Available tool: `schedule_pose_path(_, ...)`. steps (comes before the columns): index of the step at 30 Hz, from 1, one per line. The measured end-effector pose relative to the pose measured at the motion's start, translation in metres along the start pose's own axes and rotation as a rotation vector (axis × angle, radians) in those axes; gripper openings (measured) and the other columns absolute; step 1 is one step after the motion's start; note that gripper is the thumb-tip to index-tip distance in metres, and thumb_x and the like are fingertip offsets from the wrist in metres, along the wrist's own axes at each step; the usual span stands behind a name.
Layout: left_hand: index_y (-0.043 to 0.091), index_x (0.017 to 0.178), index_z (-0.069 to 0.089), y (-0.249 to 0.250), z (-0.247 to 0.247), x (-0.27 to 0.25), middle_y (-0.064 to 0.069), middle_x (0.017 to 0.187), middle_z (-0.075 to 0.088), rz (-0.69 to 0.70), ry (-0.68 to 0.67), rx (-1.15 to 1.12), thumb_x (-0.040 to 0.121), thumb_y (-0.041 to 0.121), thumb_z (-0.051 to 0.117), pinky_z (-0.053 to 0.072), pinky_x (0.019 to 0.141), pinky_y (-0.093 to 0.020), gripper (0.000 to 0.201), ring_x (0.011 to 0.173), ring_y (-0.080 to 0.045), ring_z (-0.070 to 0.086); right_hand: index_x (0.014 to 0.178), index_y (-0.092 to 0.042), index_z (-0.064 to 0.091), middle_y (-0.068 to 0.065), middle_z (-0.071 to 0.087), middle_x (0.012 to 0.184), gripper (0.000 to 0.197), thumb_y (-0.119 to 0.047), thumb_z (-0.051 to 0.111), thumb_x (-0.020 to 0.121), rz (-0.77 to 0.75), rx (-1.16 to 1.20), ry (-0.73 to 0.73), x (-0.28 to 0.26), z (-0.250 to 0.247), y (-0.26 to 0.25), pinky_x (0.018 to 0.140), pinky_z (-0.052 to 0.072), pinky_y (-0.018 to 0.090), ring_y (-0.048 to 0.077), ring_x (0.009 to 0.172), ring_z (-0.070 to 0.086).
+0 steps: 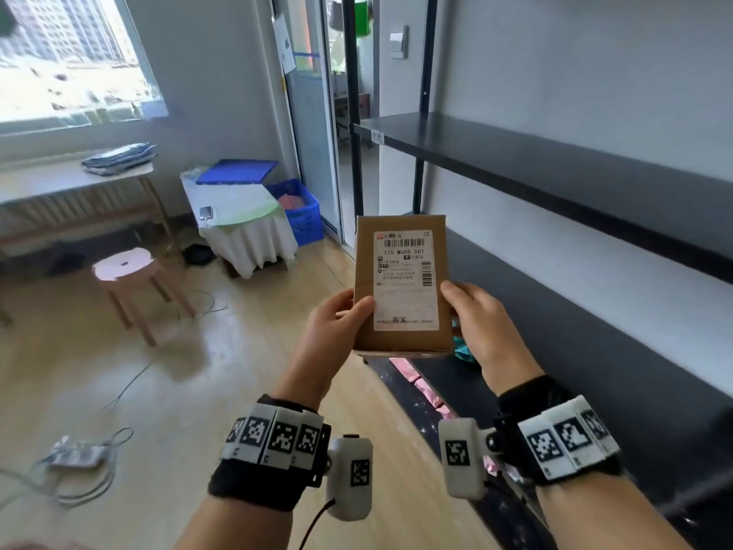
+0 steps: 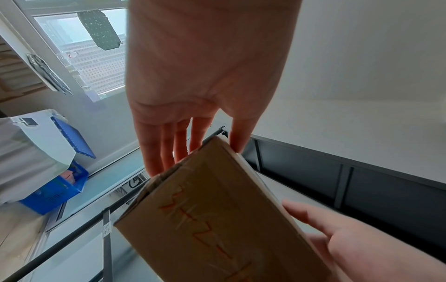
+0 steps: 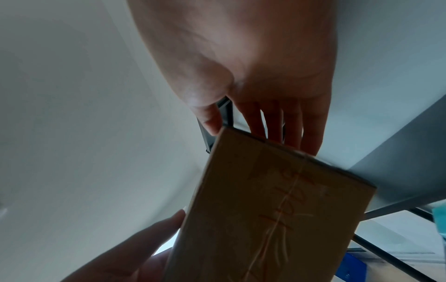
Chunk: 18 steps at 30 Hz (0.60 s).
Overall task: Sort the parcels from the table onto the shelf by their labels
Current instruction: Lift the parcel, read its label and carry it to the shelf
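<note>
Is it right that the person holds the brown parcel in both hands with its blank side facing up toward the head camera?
Not quite. Both hands, left hand and right hand, do hold the parcel, but the side facing up carries the white label, not a blank face. The head view shows it.

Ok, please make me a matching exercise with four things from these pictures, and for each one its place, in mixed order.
Things:
1. brown cardboard parcel with white label
2. round pink wooden stool
3. blue plastic crate
4. folded blue-grey cloths

Places:
A. on the light table by the window
B. on the floor beside the white-draped table
C. between the left hand and right hand
D. standing on the wooden floor, near the light table

Pairs: 1-C, 2-D, 3-B, 4-A
</note>
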<state>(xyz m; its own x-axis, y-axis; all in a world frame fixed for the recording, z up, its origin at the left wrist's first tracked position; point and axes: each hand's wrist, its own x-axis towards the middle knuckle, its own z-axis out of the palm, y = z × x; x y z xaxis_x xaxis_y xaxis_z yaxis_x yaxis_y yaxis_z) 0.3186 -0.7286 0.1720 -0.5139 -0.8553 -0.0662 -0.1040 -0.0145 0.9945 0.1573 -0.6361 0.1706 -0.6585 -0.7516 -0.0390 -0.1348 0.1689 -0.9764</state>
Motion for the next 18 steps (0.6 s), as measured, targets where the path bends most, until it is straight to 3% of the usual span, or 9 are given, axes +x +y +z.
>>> schedule_pose_path(5,0.013,0.141,0.048,0.013,-0.016,0.083,-0.007,0.125,0.067,-0.013,0.120,0.000,0.096,0.030,0.063,0.056,0.063,-0.014,0.050,0.101,-0.012,0.070,0.117,-0.016,0.064,0.002,0.073,0.105,0.036,-0.041,0.045,0.100,-0.051,-0.026,-0.067,0.083,0.026,-0.023,0.078,0.055,0.023,0.013,0.097,0.069)
schedule_pose_path(7,0.013,0.133,0.052,0.016,-0.025,0.107,-0.006,0.121,0.068,-0.011,0.151,0.011,0.096,0.031,0.063,0.054,0.066,-0.014,0.043,0.099,-0.011,0.069,0.117,-0.015,0.064,0.003,0.073,0.105,0.036,-0.041,0.045,0.100,-0.059,-0.039,-0.076,0.107,0.038,-0.029,0.076,0.055,0.022,0.014,0.097,0.069)
schedule_pose_path(12,0.011,0.122,0.056,0.020,-0.045,0.166,0.001,0.102,0.068,0.025,0.161,-0.003,0.096,0.029,0.062,0.050,0.055,-0.008,0.032,0.083,-0.003,0.065,0.119,-0.020,0.062,0.001,0.073,0.106,0.034,-0.043,0.048,0.099,-0.065,-0.025,-0.054,0.160,0.068,-0.040,0.080,0.058,0.029,0.015,0.096,0.070)
schedule_pose_path(15,0.011,0.121,0.057,0.024,-0.060,0.205,0.002,0.099,0.068,0.044,0.132,-0.012,0.096,0.027,0.062,0.049,0.054,-0.006,0.030,0.084,-0.003,0.065,0.122,-0.022,0.055,-0.001,0.070,0.107,0.031,-0.042,0.050,0.098,-0.062,-0.030,-0.011,0.193,0.088,-0.051,0.068,0.057,0.021,0.011,0.092,0.069)
schedule_pose_path(18,0.015,0.125,0.058,0.033,-0.080,0.248,-0.003,0.111,0.070,0.074,0.080,-0.007,0.095,0.031,0.063,0.052,0.066,-0.013,0.034,0.097,-0.010,0.068,0.116,-0.021,0.051,-0.004,0.067,0.100,0.029,-0.043,0.052,0.097,-0.084,-0.051,0.077,0.226,0.108,-0.065,0.059,0.053,0.016,0.007,0.083,0.066)
